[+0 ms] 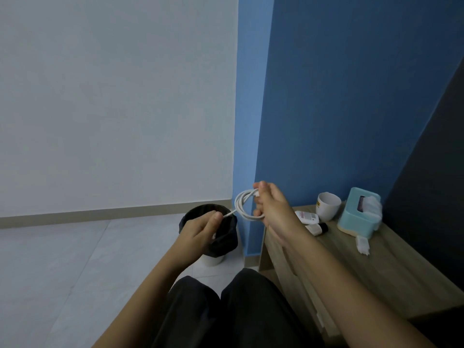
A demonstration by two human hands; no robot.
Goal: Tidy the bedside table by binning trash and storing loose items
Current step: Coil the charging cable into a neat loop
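**A:** Where is the cable?

**B:** In the air, between the bin (227,244) and the bedside table (401,267). The right hand (275,209) clasps the white cable (237,202) where its loops bunch. The left hand (198,231) pinches the loose end.

**A:** How will it handle?

**B:** Probably light, limp and springy. Grip the bunched strands, or the loops may uncoil.

White cable (242,205), black-lined bin (221,237), teal tissue box (356,217) (blue wall (351,96) behind)

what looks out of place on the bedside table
A white tube and a small dark-capped bottle lie on their sides by the cup, and a small white item sits loose beside the tissue box.
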